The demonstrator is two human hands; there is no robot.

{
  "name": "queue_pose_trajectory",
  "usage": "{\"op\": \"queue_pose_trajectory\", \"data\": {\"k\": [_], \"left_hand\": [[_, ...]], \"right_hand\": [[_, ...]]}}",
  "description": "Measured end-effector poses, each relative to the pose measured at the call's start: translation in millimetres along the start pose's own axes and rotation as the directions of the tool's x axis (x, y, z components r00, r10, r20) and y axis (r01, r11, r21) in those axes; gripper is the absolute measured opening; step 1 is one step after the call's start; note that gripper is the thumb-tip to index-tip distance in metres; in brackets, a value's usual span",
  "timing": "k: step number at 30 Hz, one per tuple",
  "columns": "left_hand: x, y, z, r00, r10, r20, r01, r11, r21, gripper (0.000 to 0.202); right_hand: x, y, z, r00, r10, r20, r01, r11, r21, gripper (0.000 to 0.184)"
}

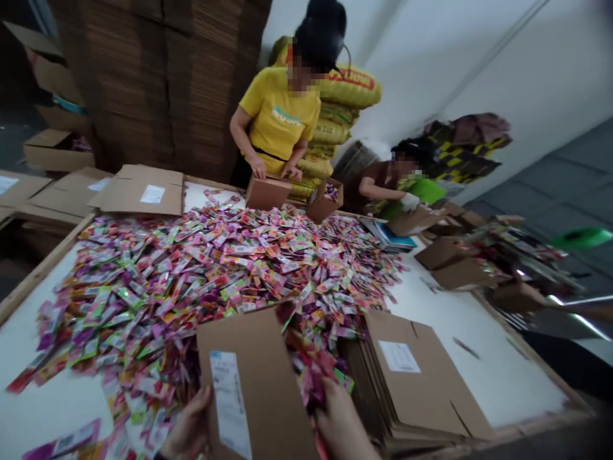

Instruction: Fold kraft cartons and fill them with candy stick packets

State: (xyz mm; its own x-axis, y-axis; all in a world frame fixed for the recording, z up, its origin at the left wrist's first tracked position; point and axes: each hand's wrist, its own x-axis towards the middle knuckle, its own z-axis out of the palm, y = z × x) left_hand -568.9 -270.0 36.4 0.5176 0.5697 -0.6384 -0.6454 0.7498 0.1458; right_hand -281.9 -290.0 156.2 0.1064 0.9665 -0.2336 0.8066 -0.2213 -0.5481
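Cardboard carton [253,377] with a white label, held tilted between the hands at the near edge of the counter. Left hand [189,425] is part open, its fingers against the carton's side. Right hand [342,425] sits at the other side beside blurred pink sachets [311,383]; its grip cannot be told. Heap of mixed sachets [215,268] lies ahead on the white counter [483,364]; stack of flattened cartons [412,377] just right.
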Motion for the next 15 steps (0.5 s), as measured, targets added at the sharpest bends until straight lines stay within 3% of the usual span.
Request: {"op": "queue_pose_trajectory", "data": {"k": [2, 5, 7, 10, 13, 15], "left_hand": [[50, -20, 61.5, 0.997, 0.007, 0.081, -0.011, 0.999, 0.043, 0.018], [142, -62, 171.8, 0.973, -0.053, 0.227, 0.041, 0.998, 0.055, 0.025], [213, -97, 250.8, 0.954, -0.085, 0.287, 0.064, 0.995, 0.081, 0.037], [330, -151, 362.7, 0.957, -0.069, 0.282, 0.017, 0.983, 0.185, 0.052], [447, -193, 449.0, 0.961, 0.142, 0.238, -0.213, 0.928, 0.306, 0.058], [512, -210, 486.6, 0.930, 0.288, 0.229, -0.355, 0.866, 0.352, 0.053]], "right_hand": [[17, 33, -59, 0.996, 0.085, -0.011, -0.083, 0.987, 0.134, 0.036], [50, 97, -167, 0.976, 0.214, -0.025, -0.198, 0.936, 0.290, 0.027], [80, 149, -240, 0.977, 0.211, 0.022, -0.199, 0.876, 0.439, 0.036], [138, 237, -338, 0.986, 0.155, 0.055, -0.154, 0.754, 0.638, 0.059], [208, 328, -400, 0.986, 0.163, 0.027, -0.129, 0.654, 0.745, 0.054], [259, 385, -411, 0.985, 0.161, -0.057, -0.066, 0.666, 0.743, 0.041]]}}
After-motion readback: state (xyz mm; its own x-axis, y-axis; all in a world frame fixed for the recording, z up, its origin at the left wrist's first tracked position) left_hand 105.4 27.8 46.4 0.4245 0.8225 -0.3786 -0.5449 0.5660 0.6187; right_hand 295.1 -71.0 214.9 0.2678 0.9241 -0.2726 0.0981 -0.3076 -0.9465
